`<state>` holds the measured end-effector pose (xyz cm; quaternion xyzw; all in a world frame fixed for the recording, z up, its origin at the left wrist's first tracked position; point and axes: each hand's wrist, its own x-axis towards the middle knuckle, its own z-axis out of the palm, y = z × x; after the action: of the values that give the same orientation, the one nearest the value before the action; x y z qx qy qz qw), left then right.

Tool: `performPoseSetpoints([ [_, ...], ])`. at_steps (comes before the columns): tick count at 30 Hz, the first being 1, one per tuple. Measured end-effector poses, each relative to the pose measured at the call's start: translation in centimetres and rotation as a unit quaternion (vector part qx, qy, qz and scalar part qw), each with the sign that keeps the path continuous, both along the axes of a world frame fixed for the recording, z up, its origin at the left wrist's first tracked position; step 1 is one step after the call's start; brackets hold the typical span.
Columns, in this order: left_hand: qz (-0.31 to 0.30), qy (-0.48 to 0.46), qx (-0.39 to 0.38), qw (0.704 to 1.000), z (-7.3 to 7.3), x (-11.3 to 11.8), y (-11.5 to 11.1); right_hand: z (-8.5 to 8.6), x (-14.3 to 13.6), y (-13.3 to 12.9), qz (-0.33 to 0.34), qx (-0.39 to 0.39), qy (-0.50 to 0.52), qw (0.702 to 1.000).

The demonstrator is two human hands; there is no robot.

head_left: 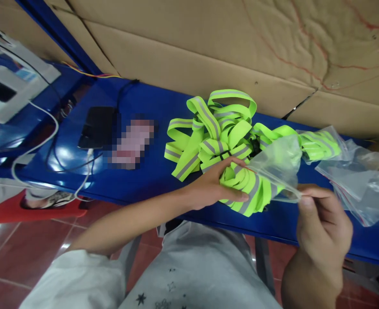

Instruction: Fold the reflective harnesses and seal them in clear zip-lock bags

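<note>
A wall of flattened cardboard (228, 47) fills the top of the view, and below it a blue metal table (144, 171) runs from left to right, tilted in the frame. On the table's middle lies a loose heap of neon yellow straps (213, 128) with grey stripes, their loops tangled over one another. Right of the heap sits a filled clear bag (321, 143) of the same straps, and at the far right lies a pile of empty clear bags (359, 180), touching the filled one. The left hand (213, 186) reaches in over the table's near edge with its fingers wrapped around a folded bundle of straps (247, 191), thumb below and fingers on top, the bundle's far end inside the mouth of a clear plastic bag (277, 165). The right hand (322, 223) is lower right, its thumb and forefinger pinched on the near lip of that bag, holding it open just beside the bundle. To the left on the table lies a dark phone (97, 126) with a white cable (37, 143) looping near it. Red floor tiles (22, 253) show below the table, beside the person's grey trousers (192, 270).
</note>
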<state>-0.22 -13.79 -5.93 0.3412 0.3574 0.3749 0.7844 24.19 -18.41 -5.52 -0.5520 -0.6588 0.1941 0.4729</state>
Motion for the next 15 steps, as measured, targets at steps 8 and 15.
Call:
performPoseSetpoints([
  [8,0.282,0.08,0.068,0.954,-1.4,-1.2,-5.6,0.0,-4.2,-0.1,0.213,0.097,-0.131,0.963],
  [15,0.3,-0.033,-0.074,0.95,-1.5,-2.5,-6.9,0.5,-5.4,-0.1,0.288,0.098,-0.183,0.935],
])
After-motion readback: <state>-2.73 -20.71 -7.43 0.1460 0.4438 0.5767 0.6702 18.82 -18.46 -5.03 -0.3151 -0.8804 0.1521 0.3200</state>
